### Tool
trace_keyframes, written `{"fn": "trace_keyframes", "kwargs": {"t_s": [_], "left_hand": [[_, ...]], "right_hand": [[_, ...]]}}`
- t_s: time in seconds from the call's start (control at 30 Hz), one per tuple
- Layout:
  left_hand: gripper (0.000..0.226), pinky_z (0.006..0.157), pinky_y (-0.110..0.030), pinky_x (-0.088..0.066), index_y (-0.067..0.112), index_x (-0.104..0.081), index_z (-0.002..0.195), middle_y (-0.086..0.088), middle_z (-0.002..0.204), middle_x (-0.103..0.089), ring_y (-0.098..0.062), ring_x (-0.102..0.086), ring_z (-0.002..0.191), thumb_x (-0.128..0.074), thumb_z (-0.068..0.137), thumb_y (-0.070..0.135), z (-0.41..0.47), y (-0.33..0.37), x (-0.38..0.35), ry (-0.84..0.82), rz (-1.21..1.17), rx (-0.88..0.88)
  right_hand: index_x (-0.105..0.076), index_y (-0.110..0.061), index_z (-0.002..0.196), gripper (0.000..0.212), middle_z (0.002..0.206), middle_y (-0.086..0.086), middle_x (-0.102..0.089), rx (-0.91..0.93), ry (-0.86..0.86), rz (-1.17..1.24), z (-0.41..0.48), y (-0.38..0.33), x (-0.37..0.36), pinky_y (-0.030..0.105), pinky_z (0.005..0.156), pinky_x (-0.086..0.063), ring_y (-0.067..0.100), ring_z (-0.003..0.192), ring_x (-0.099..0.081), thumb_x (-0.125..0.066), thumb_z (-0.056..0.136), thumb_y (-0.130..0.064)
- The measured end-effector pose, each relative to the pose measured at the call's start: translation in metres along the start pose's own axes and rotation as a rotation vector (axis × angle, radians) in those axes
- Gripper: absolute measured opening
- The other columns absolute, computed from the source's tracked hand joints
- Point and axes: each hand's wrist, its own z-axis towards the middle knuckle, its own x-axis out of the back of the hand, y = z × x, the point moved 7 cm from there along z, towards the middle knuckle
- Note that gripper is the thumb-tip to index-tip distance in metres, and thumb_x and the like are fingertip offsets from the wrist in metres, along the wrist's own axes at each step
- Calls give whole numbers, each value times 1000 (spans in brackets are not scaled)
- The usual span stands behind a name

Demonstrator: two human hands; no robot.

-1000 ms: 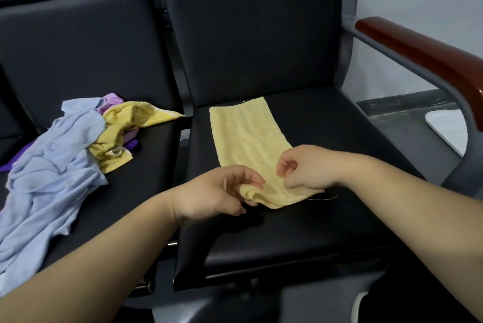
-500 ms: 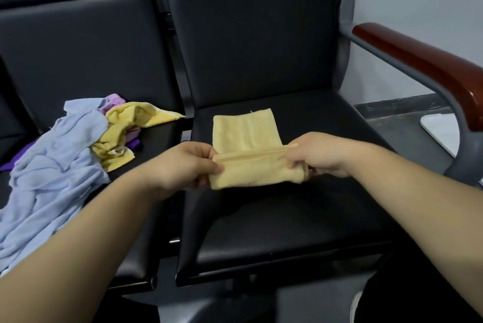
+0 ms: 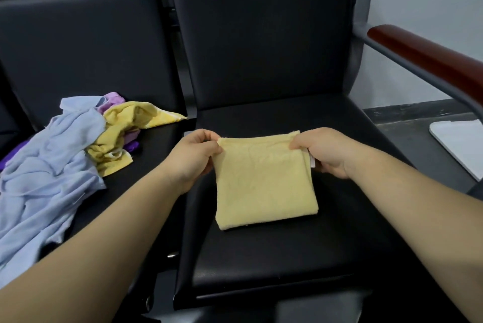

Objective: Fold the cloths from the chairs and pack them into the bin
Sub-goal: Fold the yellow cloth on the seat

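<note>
Since half a second ago the yellow cloth (image 3: 264, 184) has been doubled over. The near half, which the hands were lifting then, is now brought to the far edge, and the cloth shows as a short, almost square rectangle instead of a long strip. Both hands have moved a little away from the person together with that edge.

The left hand (image 3: 194, 158) pinches the far left corner of the cloth between the thumb and curled fingers. The right hand (image 3: 324, 151) pinches the far right corner in the same way. The hands are apart, with the far edge of the cloth stretched between them. A small white label (image 3: 312, 161) shows at the right side of the cloth, just beside the right hand. The near, folded edge lies on the black seat (image 3: 261, 257) of the right chair. I cannot tell whether the far edge is raised from the seat.

On the seat of the left chair (image 3: 146, 155) lies an unfolded heap: a light blue cloth (image 3: 47, 165) in front, a crumpled yellow towel (image 3: 125, 126) touching it, and a purple cloth (image 3: 112, 99) showing behind and under them. A reddish-brown armrest (image 3: 428, 58) stands at the right. Below it, on the floor, is a white thing with a rounded corner (image 3: 460, 144), cut by the picture's edge.
</note>
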Motion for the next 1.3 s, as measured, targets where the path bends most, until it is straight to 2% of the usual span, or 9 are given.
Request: {"fn": "trace_keyframes", "kwargs": {"t_s": [0.2, 0.3, 0.37, 0.5, 0.77, 0.97, 1.07, 1.17, 1.3], "left_hand": [[15, 74, -26, -50, 23, -62, 107, 4, 98, -66, -14, -63, 84, -66, 93, 22, 38, -20, 3, 219, 252, -56], [37, 70, -22, -42, 18, -51, 129, 15, 94, -58, -1, -56, 83, -62, 98, 35, 39, -20, 3, 295, 444, -77], [54, 75, -26, -42, 15, -44, 136, 13, 97, -58, -2, -55, 84, -61, 95, 46, 39, -23, 3, 284, 518, -32], [50, 66, -29, -43, 12, -56, 112, 1, 103, -62, -15, -58, 85, -64, 87, 55, 33, -25, 1, 169, 748, 112], [30, 79, -37, -56, 14, -62, 93, -3, 97, -66, -18, -65, 88, -75, 83, 39, 20, -29, -19, 18, 790, 199], [21, 80, -40, -56, 13, -64, 98, -6, 99, -68, -23, -66, 90, -71, 84, 27, 16, -32, -13, 120, 556, 175], [16, 85, -40, -58, 17, -62, 105, -4, 106, -70, -22, -67, 95, -67, 92, 22, 6, -26, -11, 105, 339, 130], [18, 89, -51, -58, 17, -58, 117, -5, 115, -70, -26, -69, 104, -60, 99, 16, -8, -7, -15, 61, 9, 93], [23, 87, -55, -59, 16, -53, 123, -8, 120, -68, -27, -70, 106, -57, 101, 11, -24, 35, -31, 22, -70, -57]], "right_hand": [[-65, -11, 86, 14, 91, 3, -66, 99, 117, -195, 28, -5, -2, 32, 70, -47, 18, 82, -60, -66, 92, -24], [-76, -8, 105, 27, 108, 14, -72, 150, 225, -350, 32, -9, 5, 46, 87, -58, 30, 101, -68, -70, 94, -32], [-75, -6, 110, 37, 105, 14, -72, 129, 240, -446, 34, -10, 12, 47, 91, -57, 32, 96, -68, -68, 94, -39], [-64, -16, 74, 40, 78, 1, -56, 7, 96, -627, 37, 1, 8, 33, 63, -44, 19, 70, -55, -69, 85, -54], [-59, -16, 82, 32, 82, -1, -60, -3, 51, -747, 24, 0, -21, 27, 59, -45, 16, 71, -59, -75, 82, -43], [-53, -17, 79, 16, 79, 0, -55, -10, 112, -510, 22, 7, -27, 28, 56, -40, 17, 65, -52, -68, 81, -22], [-64, -14, 89, 6, 94, 0, -70, 63, 29, -255, 12, 4, -26, 30, 73, -54, 16, 82, -66, -63, 85, -18], [-67, -27, 106, 19, 112, -1, -73, 140, -78, -30, -7, -11, -24, 43, 98, -56, 19, 104, -70, -61, 94, -14], [-63, -30, 114, 28, 112, -4, -70, 314, 4, -126, -37, -42, 7, 44, 95, -57, 17, 103, -67, -63, 91, -14]]}}
